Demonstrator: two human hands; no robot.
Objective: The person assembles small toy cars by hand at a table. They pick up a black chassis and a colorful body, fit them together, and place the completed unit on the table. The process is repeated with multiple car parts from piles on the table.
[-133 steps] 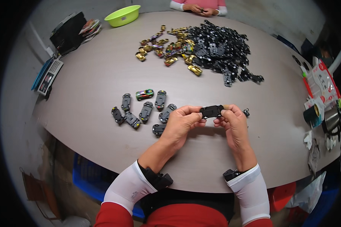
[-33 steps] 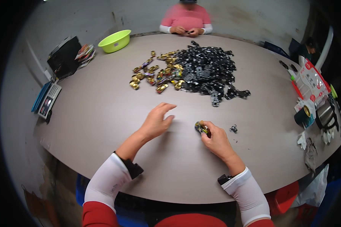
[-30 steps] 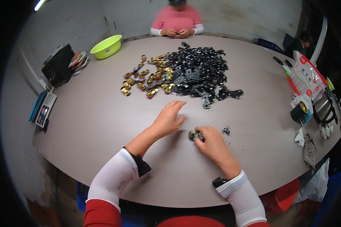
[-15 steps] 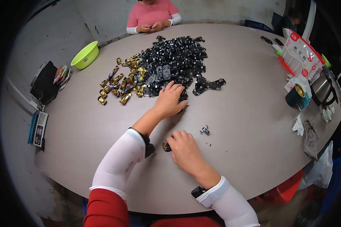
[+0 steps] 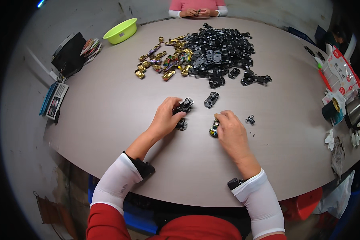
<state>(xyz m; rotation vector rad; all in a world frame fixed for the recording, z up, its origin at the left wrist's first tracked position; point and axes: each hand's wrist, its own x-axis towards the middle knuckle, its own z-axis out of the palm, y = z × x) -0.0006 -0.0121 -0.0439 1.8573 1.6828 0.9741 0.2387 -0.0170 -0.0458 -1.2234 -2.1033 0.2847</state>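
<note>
My left hand rests on the grey table, its fingers closed around a black toy car chassis; another small black part lies just under its fingertips. My right hand holds a small dark toy car with yellow trim against the tabletop. A loose black chassis lies between the hands, a little farther out. A tiny black wheel piece sits to the right of my right hand.
A big heap of black chassis parts and a smaller pile of gold toy car bodies lie across the table. A green bowl, a black box, a calculator stand left. Another person's hands work opposite. Cups and packages crowd the right edge.
My left hand has drawn back from the black heap with a chassis in it. The right hand stays on the small car. The view has tilted back toward me.
</note>
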